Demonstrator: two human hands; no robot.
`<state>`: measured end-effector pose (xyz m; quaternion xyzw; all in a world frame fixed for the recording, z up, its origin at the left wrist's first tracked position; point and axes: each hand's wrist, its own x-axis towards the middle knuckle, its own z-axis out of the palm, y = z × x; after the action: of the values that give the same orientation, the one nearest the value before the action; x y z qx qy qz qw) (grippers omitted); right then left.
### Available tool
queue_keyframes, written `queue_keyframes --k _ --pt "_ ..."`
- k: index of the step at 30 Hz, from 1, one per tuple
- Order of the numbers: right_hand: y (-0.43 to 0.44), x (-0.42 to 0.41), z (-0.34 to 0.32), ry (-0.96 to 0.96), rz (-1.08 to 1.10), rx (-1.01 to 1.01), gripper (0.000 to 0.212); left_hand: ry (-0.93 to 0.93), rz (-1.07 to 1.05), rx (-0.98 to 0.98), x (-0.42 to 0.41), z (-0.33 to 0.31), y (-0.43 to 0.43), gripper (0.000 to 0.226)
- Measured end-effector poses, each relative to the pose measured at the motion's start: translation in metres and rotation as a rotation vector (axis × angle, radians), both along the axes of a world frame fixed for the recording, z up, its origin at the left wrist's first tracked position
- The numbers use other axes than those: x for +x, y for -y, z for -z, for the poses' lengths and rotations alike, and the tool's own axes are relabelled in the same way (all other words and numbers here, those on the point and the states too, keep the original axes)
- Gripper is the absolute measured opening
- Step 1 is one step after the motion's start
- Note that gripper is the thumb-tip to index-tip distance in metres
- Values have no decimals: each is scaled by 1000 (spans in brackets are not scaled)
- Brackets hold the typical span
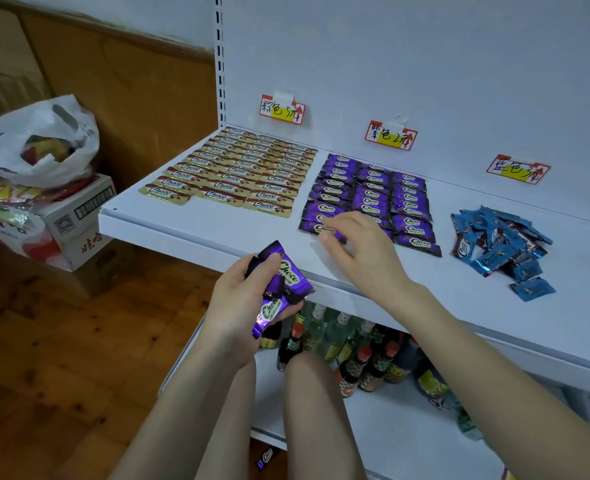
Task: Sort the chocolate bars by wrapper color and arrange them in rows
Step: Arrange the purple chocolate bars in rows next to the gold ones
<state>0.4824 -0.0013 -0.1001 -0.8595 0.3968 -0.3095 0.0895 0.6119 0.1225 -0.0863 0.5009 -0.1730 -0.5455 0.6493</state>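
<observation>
1. Nearest me, in front of the shelf (pixel 200 226) edge, my left hand (pixel 248 299) grips a few purple bars (pixel 284 284), fingers curled round them.
2. My right hand (pixel 359 251) reaches over the shelf with fingers bent. Its tips touch the front purple bar (pixel 323 230) of the left column; I cannot tell whether they pinch it.
3. Behind that bar lie the purple rows (pixel 390 199), three columns side by side.
4. To their right, blue bars (pixel 501 244) sit in a loose heap; to their left, brown-and-gold bars (pixel 238 168) lie in tidy rows.
5. Handwritten tags (pixel 390 135) hang on the back wall.
</observation>
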Motion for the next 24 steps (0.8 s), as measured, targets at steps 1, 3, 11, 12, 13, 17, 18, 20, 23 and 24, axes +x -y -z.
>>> queue_keyframes --k 1,3,11,12,13,17,18,20,23,24 --pt "-5 -1 -4 103 -18 44 21 9 -3 -10 -1 0 0 4" --pt "-21 -3 -15 281 -68 227 11 19 -5 -27 -2 0 1 5" --pt "-50 -11 -36 320 -202 534 10 81 53 -102 -13 -1 4 13" --pt "-48 -14 -39 320 -204 562 8 109 59 -112 -13 -1 3 11" --pt "-46 -18 -40 291 -212 567 8 139 64 -119 -14 -2 2 7" --pt "-42 -32 -38 153 -190 283 14 160 67 -79 -18 -3 5 7" --pt "-43 -35 -36 127 -204 179 21 142 65 -59 -19 -3 7 7" --pt "-45 -42 -30 86 -264 70 30 99 74 -29 -22 -4 10 7" --pt "-38 -53 -27 114 -257 89 22 36 149 -6 -31 -7 14 9" --pt "-34 -57 -26 129 -224 99 17 13 162 2 -34 -8 14 12"
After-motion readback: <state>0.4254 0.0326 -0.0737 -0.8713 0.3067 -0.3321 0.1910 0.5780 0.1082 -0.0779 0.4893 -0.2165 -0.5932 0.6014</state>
